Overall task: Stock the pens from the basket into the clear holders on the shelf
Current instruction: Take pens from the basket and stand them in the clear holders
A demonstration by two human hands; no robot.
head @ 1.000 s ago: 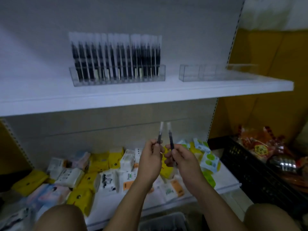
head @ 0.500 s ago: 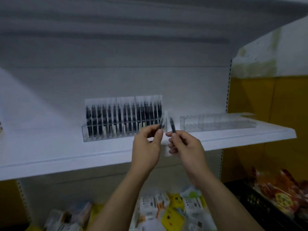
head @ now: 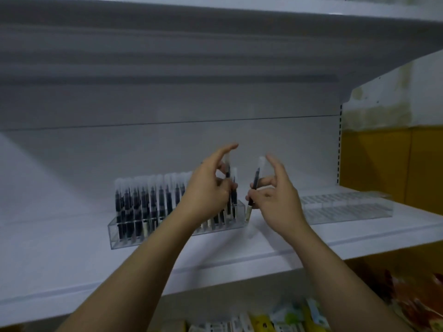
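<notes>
pens here look light, thin and stiff, smooth clear plastic over a dark core, so i judge them slippery and best pinched at mid-barrel, where each can be steered without levering. left hand point(head: 206, 195) pinches the first pen point(head: 228, 172) between thumb and curled fingers, index finger stretched upward, over the right end of the filled holder point(head: 119, 232); its long axis stands near upright, clear end up, lower end down among the slots. right hand point(head: 278, 202) pinches the second pen point(head: 255, 185) low on the barrel, other fingers spread loose; that pen leans, top tilted right, foot just beside the filled holder's right end, above the shelf point(head: 72, 271). the empty holder point(head: 347, 209) sits farther right, apart from both hands.
</notes>
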